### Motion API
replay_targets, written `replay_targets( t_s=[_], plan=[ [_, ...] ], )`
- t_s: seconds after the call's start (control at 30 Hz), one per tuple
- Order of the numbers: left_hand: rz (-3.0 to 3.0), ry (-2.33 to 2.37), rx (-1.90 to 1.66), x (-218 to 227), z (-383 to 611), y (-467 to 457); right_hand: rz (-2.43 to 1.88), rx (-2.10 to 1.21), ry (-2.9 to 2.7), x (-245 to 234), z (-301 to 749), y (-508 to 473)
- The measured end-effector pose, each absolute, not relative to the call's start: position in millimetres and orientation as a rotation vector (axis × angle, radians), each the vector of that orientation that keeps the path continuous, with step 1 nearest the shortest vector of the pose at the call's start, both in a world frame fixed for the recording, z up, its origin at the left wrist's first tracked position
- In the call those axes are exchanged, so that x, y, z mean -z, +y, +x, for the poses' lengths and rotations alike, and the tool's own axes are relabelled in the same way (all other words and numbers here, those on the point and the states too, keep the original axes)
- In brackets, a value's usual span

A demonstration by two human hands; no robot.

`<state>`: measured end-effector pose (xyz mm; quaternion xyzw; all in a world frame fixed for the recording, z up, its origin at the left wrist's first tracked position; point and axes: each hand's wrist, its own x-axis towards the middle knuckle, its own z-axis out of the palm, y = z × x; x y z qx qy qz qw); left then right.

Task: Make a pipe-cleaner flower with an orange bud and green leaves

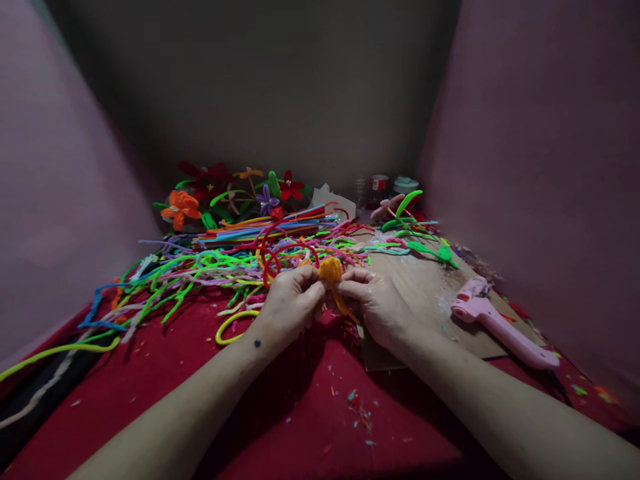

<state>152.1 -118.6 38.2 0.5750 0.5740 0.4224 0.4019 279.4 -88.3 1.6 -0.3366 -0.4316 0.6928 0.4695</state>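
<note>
Between my two hands is an orange-yellow pipe cleaner (331, 269), bent into a small rounded shape at the top with a loose tail hanging below to the right. My left hand (295, 293) pinches its left side between thumb and fingers. From the right, my right hand (373, 297) pinches the same piece near its base. The fingertips hide where the strands meet. Just behind my left hand stand curled red pipe cleaners (270, 261), and a yellow loop (235, 327) lies beside my left wrist.
Loose coloured pipe cleaners (200, 273) heap across the left and middle of the red cloth (165, 380). A pink glue gun (505, 327) rests on a cardboard sheet (420, 293) at right. Behind stand pipe-cleaner flowers (181, 209) and a teal-lidded jar (405, 184).
</note>
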Motion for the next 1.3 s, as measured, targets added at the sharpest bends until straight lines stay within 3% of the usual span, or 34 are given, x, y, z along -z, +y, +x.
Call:
replay_targets(
  t_s=[0.33, 0.77, 1.03, 1.3],
  plan=[
    [1.709, 1.438, -1.138, -27, 146, -117, -0.741, -1.699, -1.139, -1, 284, -85],
    [2.629, 1.174, -1.491, -32, 134, -124, -0.507, -0.531, -1.779, -5, 294, -97],
    [2.750, 0.993, -1.579, -33, 132, -123, -0.432, -0.196, -1.820, -11, 295, -97],
    [2.779, 0.999, -1.491, -37, 132, -125, -0.443, -0.216, -1.856, -7, 295, -100]
  ],
)
